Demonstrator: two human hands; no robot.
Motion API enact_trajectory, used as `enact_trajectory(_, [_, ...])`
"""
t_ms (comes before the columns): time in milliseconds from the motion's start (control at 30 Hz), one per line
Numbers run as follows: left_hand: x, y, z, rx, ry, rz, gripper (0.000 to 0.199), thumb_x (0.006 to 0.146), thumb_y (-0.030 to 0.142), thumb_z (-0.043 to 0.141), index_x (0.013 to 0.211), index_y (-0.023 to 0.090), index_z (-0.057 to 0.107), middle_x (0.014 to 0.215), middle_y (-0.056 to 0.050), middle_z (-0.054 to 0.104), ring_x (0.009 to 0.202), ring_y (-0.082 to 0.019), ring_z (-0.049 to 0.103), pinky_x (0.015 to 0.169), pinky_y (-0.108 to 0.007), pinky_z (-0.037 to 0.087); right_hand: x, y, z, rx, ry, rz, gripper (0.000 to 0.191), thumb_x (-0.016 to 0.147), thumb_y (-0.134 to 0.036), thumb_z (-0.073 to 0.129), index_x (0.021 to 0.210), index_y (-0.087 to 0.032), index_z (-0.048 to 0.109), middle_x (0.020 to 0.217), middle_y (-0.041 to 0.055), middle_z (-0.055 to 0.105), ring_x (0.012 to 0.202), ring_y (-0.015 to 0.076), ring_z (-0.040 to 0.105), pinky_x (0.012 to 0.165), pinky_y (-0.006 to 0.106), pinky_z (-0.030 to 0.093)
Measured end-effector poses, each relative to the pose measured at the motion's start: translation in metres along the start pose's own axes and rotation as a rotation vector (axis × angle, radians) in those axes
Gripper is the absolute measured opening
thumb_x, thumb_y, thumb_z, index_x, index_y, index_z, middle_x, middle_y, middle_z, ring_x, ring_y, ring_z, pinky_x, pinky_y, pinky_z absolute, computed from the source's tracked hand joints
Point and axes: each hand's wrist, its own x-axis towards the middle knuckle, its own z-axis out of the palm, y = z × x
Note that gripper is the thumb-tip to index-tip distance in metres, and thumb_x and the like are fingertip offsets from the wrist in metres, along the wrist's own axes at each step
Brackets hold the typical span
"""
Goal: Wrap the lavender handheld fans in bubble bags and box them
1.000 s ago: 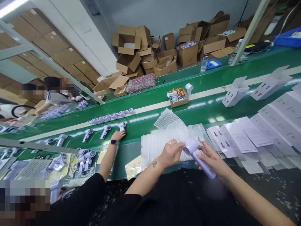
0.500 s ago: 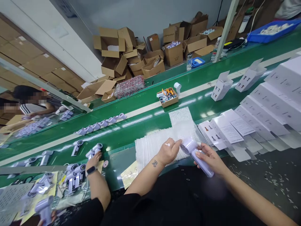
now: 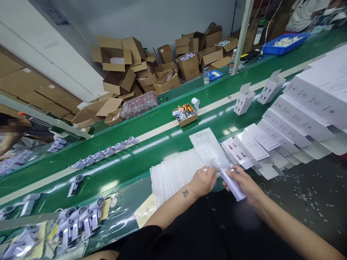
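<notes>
A purple handheld device [image 3: 233,186] has its head inside the mouth of a clear bubble-wrap bag [image 3: 207,144], its handle sticking out toward me. My left hand [image 3: 204,180] is closed on the bag's edge beside the device head. My right hand [image 3: 244,182] grips the device, with the thumb on top near the bag's mouth and the fingers around the handle. Left of the bag, a row of stacked bubble-wrap bags [image 3: 173,175] lies on the green table, partly behind my left hand.
White boxes [image 3: 292,122] and printed sheets stand on the right. A small carton of parts [image 3: 188,121] sits ahead. Purple devices [image 3: 84,216] lie at the lower left, more line the conveyor [image 3: 151,144]. A co-worker's arm [image 3: 9,144] shows far left.
The device's head has gone into the bag's mouth. The view has shifted, and the neighbouring hand with a watch has left the devices at the left.
</notes>
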Motion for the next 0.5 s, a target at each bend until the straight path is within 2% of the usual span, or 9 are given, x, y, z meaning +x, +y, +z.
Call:
enact_trajectory(67, [0.004,0.001,0.002,-0.203,-0.12,-0.015,0.018,0.084,0.018,0.045,0.099,0.014,0.055,0.076,-0.005,0.062,0.069,-0.016,0.059,0.062,-0.027,0.047,0.0,0.0,-0.002,0.06,0.019,0.024,0.036,0.073,-0.031,0.071,0.097,-0.024,0.045,0.075,-0.0001,0.063,0.06,0.0163,0.064,0.047,0.026,0.054])
enact_trajectory(133, [0.011,0.003,0.004,-0.424,-0.192,-0.174,0.017,0.083,0.02,0.047,0.098,0.017,0.053,0.069,0.0,0.059,0.059,-0.011,0.055,0.056,-0.022,0.045,-0.001,-0.003,-0.004,0.135,0.009,0.091,0.03,0.074,-0.028,0.07,0.092,-0.022,0.046,0.074,0.0004,0.063,0.057,0.0147,0.063,0.047,0.024,0.054])
enact_trajectory(200, [0.018,0.008,0.004,-0.619,-0.205,-0.38,0.017,0.083,0.021,0.048,0.099,0.017,0.051,0.062,0.005,0.053,0.049,-0.007,0.047,0.049,-0.018,0.039,-0.006,-0.009,-0.006,0.192,-0.029,0.188,0.027,0.076,-0.026,0.068,0.092,-0.019,0.048,0.072,0.0018,0.064,0.056,0.014,0.063,0.049,0.023,0.055])
enact_trajectory(267, [0.026,0.014,-0.001,-0.767,-0.207,-0.471,0.019,0.081,0.022,0.05,0.099,0.017,0.048,0.06,0.007,0.048,0.046,-0.006,0.042,0.045,-0.017,0.034,-0.013,-0.017,-0.009,0.215,-0.056,0.26,0.025,0.077,-0.025,0.067,0.094,-0.016,0.051,0.072,0.004,0.064,0.059,0.0149,0.064,0.052,0.022,0.056])
enact_trajectory(333, [0.03,0.021,-0.008,-0.826,-0.223,-0.42,0.019,0.079,0.022,0.051,0.098,0.018,0.048,0.057,0.008,0.044,0.045,-0.006,0.039,0.045,-0.017,0.032,-0.021,-0.022,-0.013,0.213,-0.047,0.272,0.024,0.076,-0.025,0.067,0.093,-0.016,0.052,0.073,0.0047,0.065,0.06,0.0148,0.064,0.054,0.023,0.056])
enact_trajectory(433, [0.034,0.03,-0.018,-0.749,-0.313,-0.211,0.023,0.076,0.019,0.052,0.099,0.019,0.05,0.053,0.008,0.04,0.044,-0.007,0.038,0.047,-0.019,0.03,-0.029,-0.019,-0.023,0.141,-0.019,0.217,0.021,0.076,-0.03,0.068,0.085,-0.018,0.053,0.07,0.0023,0.064,0.055,0.0136,0.061,0.052,0.024,0.054])
enact_trajectory(500, [0.036,0.031,-0.023,-0.718,-0.375,-0.187,0.027,0.074,0.017,0.053,0.1,0.02,0.05,0.054,0.008,0.042,0.047,-0.008,0.04,0.048,-0.02,0.031,-0.031,-0.012,-0.032,0.027,-0.014,0.173,0.023,0.076,-0.036,0.067,0.078,-0.019,0.052,0.066,0.0015,0.062,0.054,0.0135,0.06,0.049,0.024,0.051])
